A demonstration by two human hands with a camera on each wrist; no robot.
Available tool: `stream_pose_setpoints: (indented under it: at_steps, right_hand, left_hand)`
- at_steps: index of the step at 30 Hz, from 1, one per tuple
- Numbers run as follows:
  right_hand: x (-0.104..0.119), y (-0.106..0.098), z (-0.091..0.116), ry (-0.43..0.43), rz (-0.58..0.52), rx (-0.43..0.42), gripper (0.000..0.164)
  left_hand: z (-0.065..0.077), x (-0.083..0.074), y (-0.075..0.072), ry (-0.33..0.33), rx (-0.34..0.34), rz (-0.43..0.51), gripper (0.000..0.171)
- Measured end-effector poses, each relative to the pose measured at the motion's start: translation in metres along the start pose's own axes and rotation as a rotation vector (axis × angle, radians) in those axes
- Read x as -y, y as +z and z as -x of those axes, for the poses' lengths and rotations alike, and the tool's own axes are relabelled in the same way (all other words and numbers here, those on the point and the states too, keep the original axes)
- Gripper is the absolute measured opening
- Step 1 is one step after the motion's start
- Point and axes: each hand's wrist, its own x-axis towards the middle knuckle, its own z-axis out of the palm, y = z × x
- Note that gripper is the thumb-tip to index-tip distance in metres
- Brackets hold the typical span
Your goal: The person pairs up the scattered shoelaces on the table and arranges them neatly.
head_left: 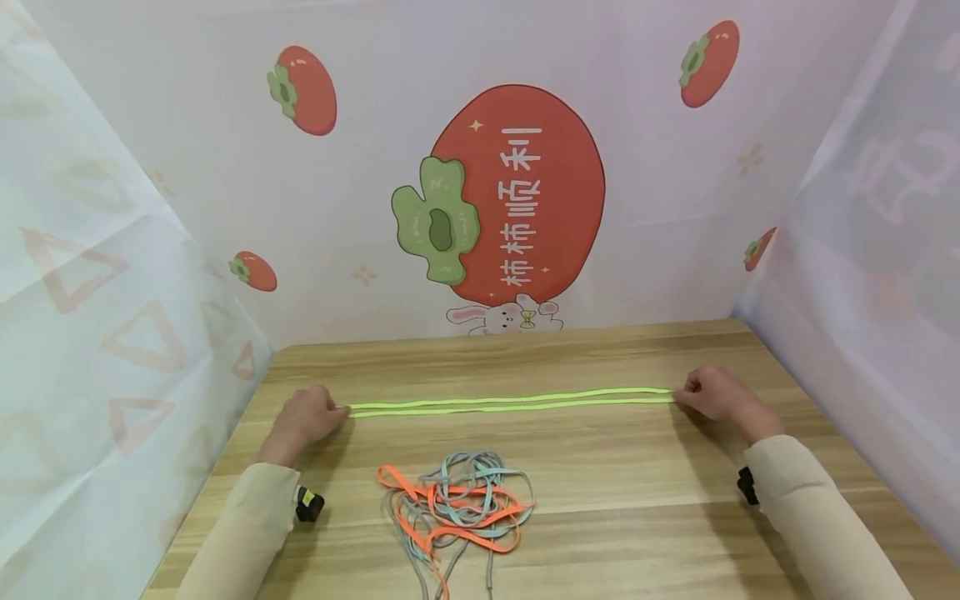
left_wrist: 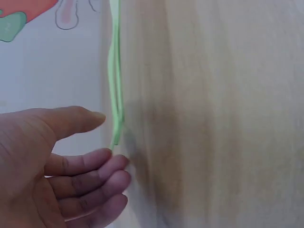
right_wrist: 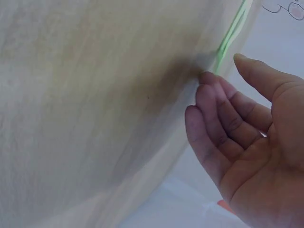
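Note:
A neon yellow-green shoelace (head_left: 510, 408) stretches across the wooden table in two nearly parallel strands. My left hand (head_left: 306, 414) is at its left end. In the left wrist view, the thumb (left_wrist: 88, 118) stands apart from the loosely bent fingers, and the lace's tip (left_wrist: 116, 137) lies right by the index fingertip. At the right end is my right hand (head_left: 718, 395). Its thumb (right_wrist: 256, 71) is also spread from the fingers in the right wrist view, where the lace (right_wrist: 223, 54) runs down to the fingertips and its very end is hidden.
Nearer to me lies a tangled pile of orange (head_left: 442, 529), grey and light blue laces (head_left: 491, 475) on the table (head_left: 615, 533). White printed sheets with persimmon pictures (head_left: 540, 192) rise behind the table and along both sides.

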Motion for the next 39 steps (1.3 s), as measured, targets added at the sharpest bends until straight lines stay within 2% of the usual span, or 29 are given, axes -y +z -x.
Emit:
stream_pose_setpoints:
  at_steps: [4, 8, 12, 15, 19, 25, 29, 34, 39]
  right_hand:
    - [0.003, -0.005, 0.005, 0.023, -0.005, 0.026, 0.031]
    - [0.010, -0.010, 0.009, -0.004, 0.017, 0.024, 0.026]
    - [0.025, -0.014, 0.010, -0.097, 0.066, -0.003, 0.019]
    - [0.042, -0.015, 0.010, -0.138, 0.067, 0.013, 0.016]
    - [0.066, -0.008, 0.007, -0.173, 0.050, 0.048, 0.018]
    - [0.112, 0.010, -0.002, -0.265, 0.009, 0.077, 0.015]
    - [0.145, 0.021, -0.006, -0.341, 0.003, 0.095, 0.014]
    - [0.184, 0.039, -0.008, -0.457, 0.030, 0.133, 0.016]
    - [0.214, 0.057, -0.010, -0.577, 0.013, 0.210, 0.020]
  left_hand:
    - [0.007, -0.001, -0.005, 0.024, -0.019, -0.007, 0.051]
    - [0.013, -0.007, -0.005, 0.106, -0.042, -0.006, 0.056]
    - [0.020, -0.026, -0.005, 0.216, -0.079, -0.018, 0.053]
    - [0.027, -0.045, -0.005, 0.274, -0.076, -0.013, 0.036]
    - [0.036, -0.073, -0.003, 0.379, -0.029, 0.000, 0.017]
    - [0.049, -0.114, 0.006, 0.559, 0.088, 0.046, 0.012]
    - [0.056, -0.140, 0.019, 0.642, 0.179, 0.045, 0.009]
    - [0.060, -0.163, 0.037, 0.654, 0.230, -0.010, 0.013]
    - [0.058, -0.171, 0.051, 0.622, 0.264, -0.048, 0.019]
